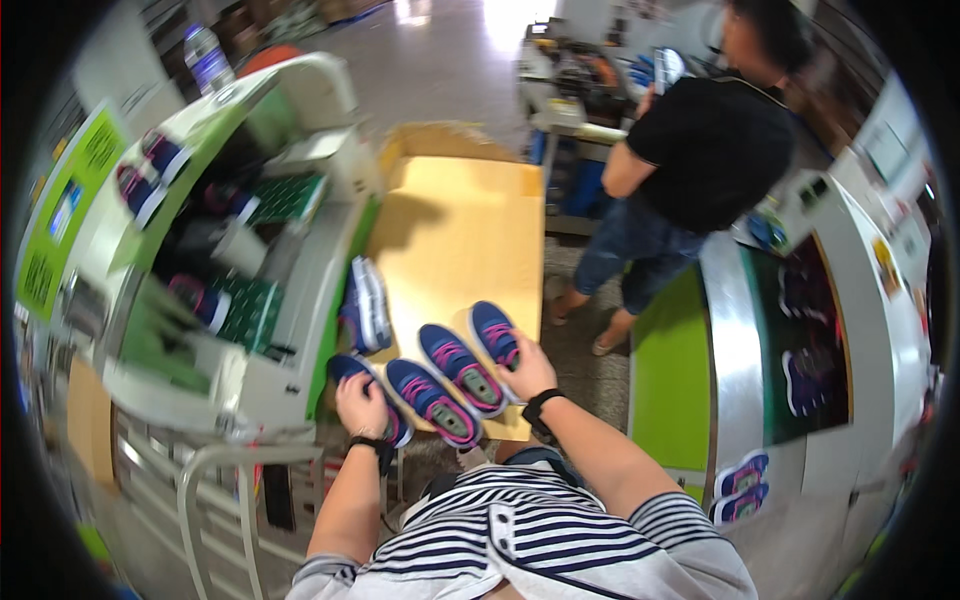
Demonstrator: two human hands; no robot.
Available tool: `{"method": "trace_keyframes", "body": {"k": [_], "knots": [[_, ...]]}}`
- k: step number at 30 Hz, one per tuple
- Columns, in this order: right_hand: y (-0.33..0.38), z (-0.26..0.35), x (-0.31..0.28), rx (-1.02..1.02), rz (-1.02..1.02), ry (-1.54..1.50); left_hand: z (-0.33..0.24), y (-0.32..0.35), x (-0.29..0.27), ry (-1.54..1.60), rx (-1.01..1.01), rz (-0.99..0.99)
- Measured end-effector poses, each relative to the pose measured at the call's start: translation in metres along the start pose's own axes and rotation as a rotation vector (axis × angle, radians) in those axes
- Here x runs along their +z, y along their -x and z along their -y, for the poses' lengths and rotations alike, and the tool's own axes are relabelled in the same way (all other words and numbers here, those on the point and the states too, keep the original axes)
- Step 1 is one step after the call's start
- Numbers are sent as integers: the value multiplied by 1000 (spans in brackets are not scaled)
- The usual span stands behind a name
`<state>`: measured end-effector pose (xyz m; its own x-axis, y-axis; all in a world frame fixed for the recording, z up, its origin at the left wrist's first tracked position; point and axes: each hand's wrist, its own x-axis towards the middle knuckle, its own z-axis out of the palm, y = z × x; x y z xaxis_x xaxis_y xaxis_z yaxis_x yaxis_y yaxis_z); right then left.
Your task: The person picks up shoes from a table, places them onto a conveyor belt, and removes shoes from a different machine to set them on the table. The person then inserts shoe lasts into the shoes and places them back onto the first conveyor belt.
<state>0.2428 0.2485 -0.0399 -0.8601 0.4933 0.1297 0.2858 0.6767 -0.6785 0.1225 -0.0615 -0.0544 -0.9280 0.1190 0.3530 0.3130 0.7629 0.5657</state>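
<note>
Several navy sneakers with pink laces and white soles stand in a slanting row along the near edge of a light-brown tabletop (465, 235). My left hand (361, 407) is closed over the opening of the leftmost sneaker (346, 369), hiding much of it. At the other end, my right hand (532, 372) grips the heel of the rightmost sneaker (490, 322). Between my hands, two more sneakers, one (415, 388) and its neighbour (450, 355), sit side by side untouched, toes pointing away from me. Farther up the left edge, other sneakers (370, 308) lie on their sides, soles showing.
A pale machine (345, 165) with sneakers inside and on top stands left; a bottle (207, 62) tops it. A metal railing (215, 455) is near left. On the right, a person in black (710, 150) stands by a green-fronted machine (665, 380) with a pair of sneakers (742, 488).
</note>
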Motion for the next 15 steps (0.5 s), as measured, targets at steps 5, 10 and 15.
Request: {"method": "trace_keyframes", "body": {"k": [5, 10, 15], "knots": [[-1, 15, 9, 48, 81, -30, 8, 7, -9, -60, -98, -28], [-2, 12, -7, 59, 22, 12, -9, -3, 0, -32, -33, -47], [-6, 19, -15, 86, 85, 15, -35, -17, -24, 33, -110, 232]]}}
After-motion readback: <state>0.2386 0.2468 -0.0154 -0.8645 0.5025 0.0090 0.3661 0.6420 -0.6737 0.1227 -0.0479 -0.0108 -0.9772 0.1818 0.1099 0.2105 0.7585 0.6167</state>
